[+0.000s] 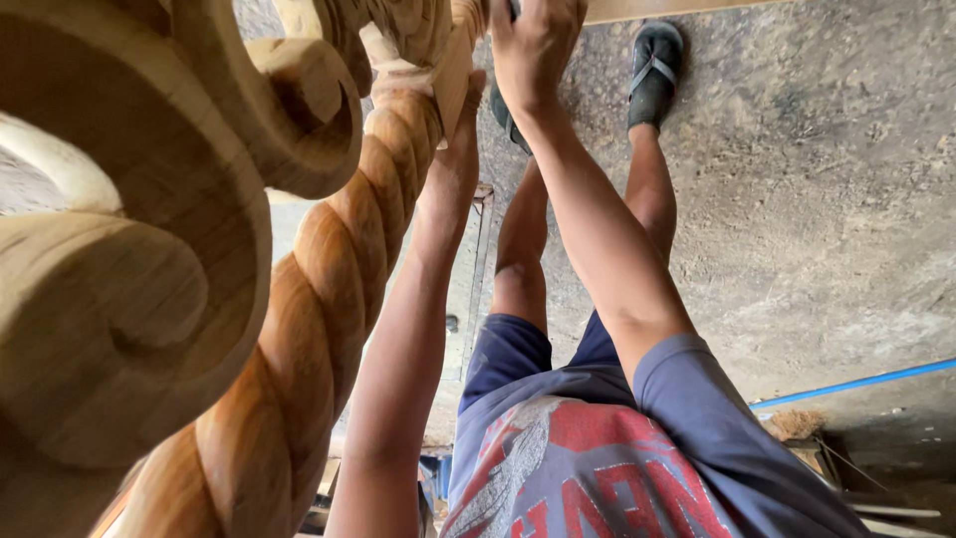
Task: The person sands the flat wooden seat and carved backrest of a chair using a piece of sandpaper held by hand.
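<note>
Scrollwork (119,269) fills the near left, fat pale curls of bare wood, rounded and smooth-looking, with no stain or varnish that I can make out. Just right of the scrolls runs the twisted post (299,339), a rope-turned column of the same raw timber, and everything here sits against it. Its spiral looks fully cut along the whole stretch in view, so the shaping seems done on this part; I judge finishing is what is left, though the far end is hidden behind the hands.

Beyond the rope turns, the left hand (453,164) lies flat along the post's right flank near the squared block at its end, fingers stretched, pressing rather than gripping. Farther still, the right hand (533,45) reaches over the post's end at the frame's top edge, fingers curled on something dark that I cannot identify. The two hands are apart, one behind the other along the post.

Room is tight to the left of the post, where the scrolls crowd in. To its right the dusty floor (827,199) lies open past the person's legs and sandal (654,75). A blue pipe (856,384) crosses the floor well right of the post, with scrap (876,498) by the lower corner.
</note>
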